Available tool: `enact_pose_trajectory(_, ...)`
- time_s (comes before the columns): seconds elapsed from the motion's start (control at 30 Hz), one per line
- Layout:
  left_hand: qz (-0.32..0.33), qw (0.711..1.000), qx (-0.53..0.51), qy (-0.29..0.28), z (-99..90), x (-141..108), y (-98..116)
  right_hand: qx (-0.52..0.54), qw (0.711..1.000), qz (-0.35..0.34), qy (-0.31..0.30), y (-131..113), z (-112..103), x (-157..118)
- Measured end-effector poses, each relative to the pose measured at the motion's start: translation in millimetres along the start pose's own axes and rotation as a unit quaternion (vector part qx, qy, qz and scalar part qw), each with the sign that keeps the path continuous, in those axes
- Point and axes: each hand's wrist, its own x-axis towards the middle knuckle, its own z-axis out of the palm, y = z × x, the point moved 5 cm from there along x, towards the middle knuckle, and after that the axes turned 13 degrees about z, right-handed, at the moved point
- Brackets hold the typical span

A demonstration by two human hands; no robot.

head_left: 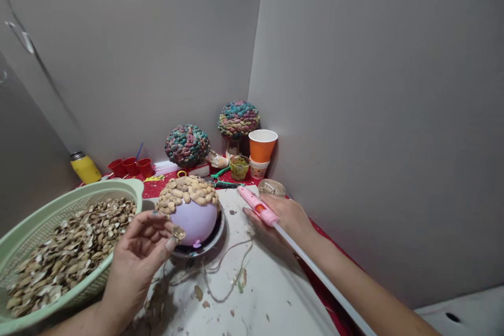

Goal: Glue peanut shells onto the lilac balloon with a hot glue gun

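My left hand (145,249) pinches a peanut shell half (178,232) between thumb and fingertips, just in front of a lilac balloon (195,220). Peanut shells (189,189) cover the balloon's upper part, while its lower part is bare down to the knot. It rests in a round metal bowl (221,228). In my right hand (289,220) is a pink hot glue gun (258,206), pointing away to the upper left, with a long glue stick (323,278) trailing from its back. A ball of twine (271,187) lies just beyond that hand.
At left stands a green basket (136,187) of peanut shells. Behind are two painted shell balls (187,145), orange paper cups (262,147), red cups (129,166), green-handled pliers (224,184) and a yellow bottle (85,168). Loose twine (220,299) crosses the white board (271,294). Grey walls enclose the table.
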Motion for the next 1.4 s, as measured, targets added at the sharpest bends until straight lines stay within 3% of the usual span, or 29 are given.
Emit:
enact_pose_trajectory(0.27, 0.055, 0.998, 0.030, 0.019, -2.9, 2.3, 11.7, -0.058, 0.987, 0.060, -0.139, 24.0, 26.4, 15.0)
enact_pose_trajectory(0.43, 0.076, 0.996, 0.028, 0.031, -0.7, 6.3, 20.0, -0.053, 0.981, 0.050, -0.179, 22.0, 27.7, 11.6)
enact_pose_trajectory(0.6, 0.108, 0.993, 0.036, 0.031, -4.6, 11.2, 27.0, -0.024, 0.988, 0.015, -0.153, 3.9, 2.8, 12.0)
enact_pose_trajectory(0.73, 0.146, 0.987, 0.068, 0.021, -6.0, 11.3, 28.8, 0.029, 0.993, -0.027, -0.114, -27.0, -26.4, 19.3)
enact_pose_trajectory(0.83, 0.172, 0.978, 0.118, 0.008, -4.3, 9.3, 27.3, 0.178, 0.979, -0.074, -0.073, -56.4, -41.5, 30.5)
enact_pose_trajectory(0.9, 0.205, 0.966, 0.160, -0.003, -3.7, 7.6, 26.6, 0.263, 0.958, -0.097, -0.056, -72.9, -39.8, 39.8)
enact_pose_trajectory(1.0, 0.292, 0.924, 0.242, -0.035, -3.4, 5.5, 27.0, 0.300, 0.946, -0.117, -0.046, -91.2, -20.0, 53.1)
enact_pose_trajectory(1.17, 0.478, 0.783, 0.382, -0.116, 3.6, 1.6, 27.7, 0.325, 0.934, -0.132, -0.070, -107.0, 19.1, 63.1)
enact_pose_trajectory(1.3, 0.537, 0.693, 0.446, -0.179, 12.5, -1.1, 21.4, 0.343, 0.923, -0.140, -0.099, -110.9, 32.0, 59.1)
enact_pose_trajectory(1.4, 0.553, 0.648, 0.477, -0.215, 19.0, -4.8, 18.1, 0.356, 0.917, -0.141, -0.107, -110.6, 32.3, 55.9)
